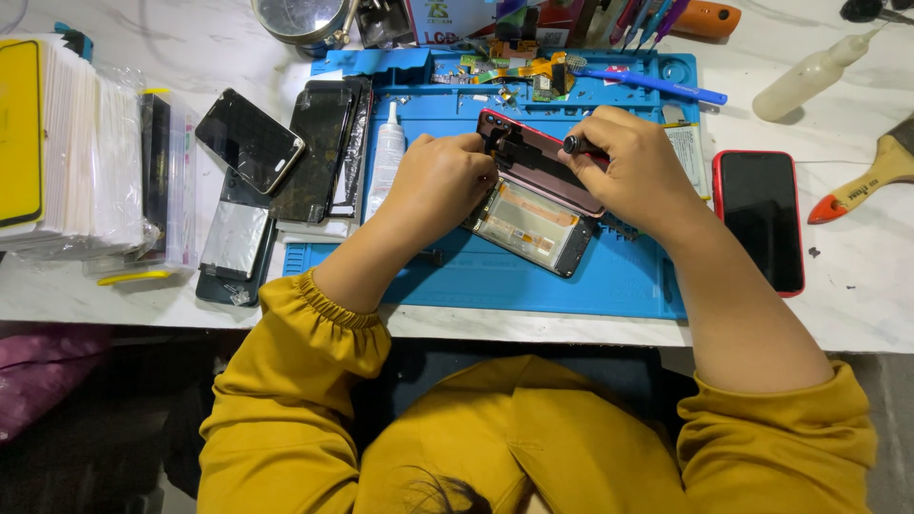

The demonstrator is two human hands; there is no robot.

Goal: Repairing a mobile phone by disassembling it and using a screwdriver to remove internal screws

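Observation:
An opened phone (533,224) lies on a blue work mat (533,281), its inner frame facing up. Its red back cover (533,152) is tilted up over it. My left hand (433,181) grips the phone's upper left edge. My right hand (638,167) holds a black-handled screwdriver (574,146) and rests on the raised cover, with the tool's tip hidden behind my fingers.
A red-edged phone (759,219) lies right of the mat. Dark phones and screens (249,140), a white glue tube (386,157) and stacked packets (67,143) sit left. A blue toothbrush (657,86), squeeze bottle (809,76) and brush (871,176) are further back.

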